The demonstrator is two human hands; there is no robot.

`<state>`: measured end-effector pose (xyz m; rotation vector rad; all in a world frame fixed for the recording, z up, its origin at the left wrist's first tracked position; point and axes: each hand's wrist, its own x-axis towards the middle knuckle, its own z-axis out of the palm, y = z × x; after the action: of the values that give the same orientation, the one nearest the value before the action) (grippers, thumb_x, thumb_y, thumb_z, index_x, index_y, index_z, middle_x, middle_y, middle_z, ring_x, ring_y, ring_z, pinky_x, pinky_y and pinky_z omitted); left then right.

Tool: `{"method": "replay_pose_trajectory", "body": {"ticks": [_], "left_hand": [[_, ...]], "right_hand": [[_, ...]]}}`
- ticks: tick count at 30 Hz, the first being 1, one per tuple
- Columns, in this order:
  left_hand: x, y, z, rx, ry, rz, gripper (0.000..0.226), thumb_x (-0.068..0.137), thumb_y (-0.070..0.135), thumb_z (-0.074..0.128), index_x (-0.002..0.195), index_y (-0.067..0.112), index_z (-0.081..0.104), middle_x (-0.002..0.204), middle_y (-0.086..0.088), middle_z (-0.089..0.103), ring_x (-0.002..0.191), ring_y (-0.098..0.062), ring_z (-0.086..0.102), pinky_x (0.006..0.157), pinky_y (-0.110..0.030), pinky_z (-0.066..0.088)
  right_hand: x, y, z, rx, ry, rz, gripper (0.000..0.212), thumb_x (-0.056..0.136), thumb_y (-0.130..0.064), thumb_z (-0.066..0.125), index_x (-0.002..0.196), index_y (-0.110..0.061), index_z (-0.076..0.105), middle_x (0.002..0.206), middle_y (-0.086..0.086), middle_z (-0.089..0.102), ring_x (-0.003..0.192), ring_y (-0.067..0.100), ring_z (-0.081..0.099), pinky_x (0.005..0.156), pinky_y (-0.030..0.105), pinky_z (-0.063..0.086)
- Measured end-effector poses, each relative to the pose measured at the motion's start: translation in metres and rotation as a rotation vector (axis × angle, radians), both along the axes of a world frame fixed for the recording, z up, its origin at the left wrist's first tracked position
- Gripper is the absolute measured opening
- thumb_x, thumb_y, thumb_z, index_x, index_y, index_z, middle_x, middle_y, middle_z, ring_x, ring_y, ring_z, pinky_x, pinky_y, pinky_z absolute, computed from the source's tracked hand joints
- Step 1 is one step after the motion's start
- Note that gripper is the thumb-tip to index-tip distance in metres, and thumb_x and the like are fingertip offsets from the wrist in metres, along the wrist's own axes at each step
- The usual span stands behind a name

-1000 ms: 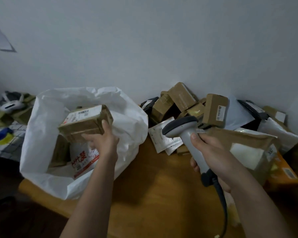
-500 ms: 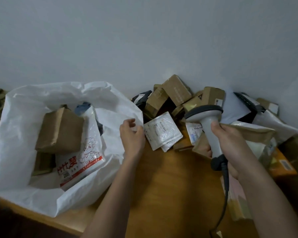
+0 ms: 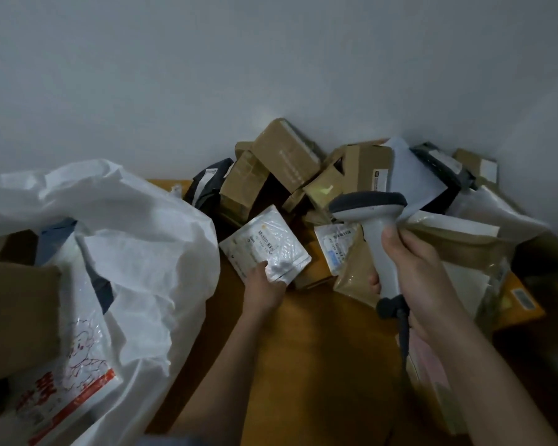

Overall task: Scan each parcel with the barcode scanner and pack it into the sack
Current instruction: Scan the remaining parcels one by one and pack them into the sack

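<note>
**Hand on a white pouch, scanner raised over the parcel heap**

A bare wooden table (image 3: 319,365) runs from 6 o'clock up to a plain pale wall (image 3: 271,59) that fills the upper half of the view. The light is dim.

The left hand (image 3: 264,286), near the centre, grips the lower edge of a white plastic pouch (image 3: 264,247), thumb on top; the pouch's label with a barcode faces up.

At 3 o'clock the right hand (image 3: 416,278) is wrapped round the handle of the grey barcode scanner (image 3: 372,220). Its dark head is uppermost and its cable hangs down toward 5 o'clock.

From 12 to 3 o'clock a heap of parcels (image 3: 287,159), brown boxes and mailers, lies against the wall.

At 9 o'clock the white sack (image 3: 136,220) gapes open on the table, with a brown box (image 3: 16,313) and a white bag with red print (image 3: 78,365) inside.
</note>
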<state>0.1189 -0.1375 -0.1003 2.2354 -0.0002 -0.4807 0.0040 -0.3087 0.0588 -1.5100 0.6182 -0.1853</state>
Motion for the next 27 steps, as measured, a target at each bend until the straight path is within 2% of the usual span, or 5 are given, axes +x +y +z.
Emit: {"method": "replay_pose_trajectory", "body": {"ticks": [4, 10, 15, 21, 27], "left_hand": [[0.028, -0.008, -0.029, 0.038, 0.043, -0.020, 0.078, 0.088, 0.025, 0.067, 0.152, 0.015, 0.023, 0.158, -0.009, 0.022, 0.142, -0.030, 0.028, 0.107, -0.043, 0.036], [0.046, -0.023, -0.064, 0.239, 0.074, -0.152, 0.084, 0.093, 0.041, 0.061, 0.155, 0.037, 0.005, 0.163, -0.009, -0.012, 0.147, -0.042, 0.012, 0.115, -0.052, 0.022], [0.032, -0.030, -0.075, 0.426, 0.019, -0.295, 0.087, 0.090, 0.039, 0.061, 0.155, 0.036, 0.003, 0.163, -0.011, 0.000, 0.141, -0.040, 0.030, 0.098, -0.046, 0.044], [0.035, -0.019, -0.068, 0.225, -0.107, -0.143, 0.057, 0.085, 0.024, 0.067, 0.136, 0.022, 0.043, 0.133, -0.008, 0.055, 0.112, -0.025, 0.058, 0.080, -0.033, 0.051], [0.063, -0.011, -0.076, 0.208, 0.059, 0.142, 0.129, 0.064, 0.037, 0.090, 0.154, 0.018, 0.000, 0.156, -0.015, 0.023, 0.145, -0.038, 0.018, 0.114, -0.054, 0.022]], "right_hand": [[0.018, -0.011, -0.020, 0.040, 0.023, -0.001, 0.026, 0.100, -0.039, 0.046, 0.095, -0.020, 0.064, 0.060, -0.001, 0.059, 0.051, 0.008, 0.057, 0.045, 0.017, 0.045], [0.033, -0.032, -0.044, -0.013, 0.059, -0.020, 0.023, 0.101, -0.039, 0.044, 0.094, -0.027, 0.063, 0.058, -0.008, 0.060, 0.049, 0.004, 0.057, 0.044, 0.014, 0.044], [0.042, -0.036, -0.057, 0.013, 0.096, -0.022, 0.023, 0.101, -0.040, 0.043, 0.093, -0.029, 0.061, 0.059, -0.010, 0.061, 0.050, 0.003, 0.057, 0.045, 0.014, 0.044], [0.049, -0.029, -0.059, 0.046, 0.118, 0.040, 0.022, 0.101, -0.040, 0.043, 0.093, -0.028, 0.060, 0.054, -0.007, 0.058, 0.050, 0.005, 0.055, 0.045, 0.018, 0.045], [0.042, -0.035, -0.052, 0.020, 0.107, 0.032, 0.023, 0.100, -0.040, 0.043, 0.094, -0.027, 0.061, 0.057, -0.008, 0.059, 0.049, 0.002, 0.055, 0.044, 0.014, 0.044]]}}
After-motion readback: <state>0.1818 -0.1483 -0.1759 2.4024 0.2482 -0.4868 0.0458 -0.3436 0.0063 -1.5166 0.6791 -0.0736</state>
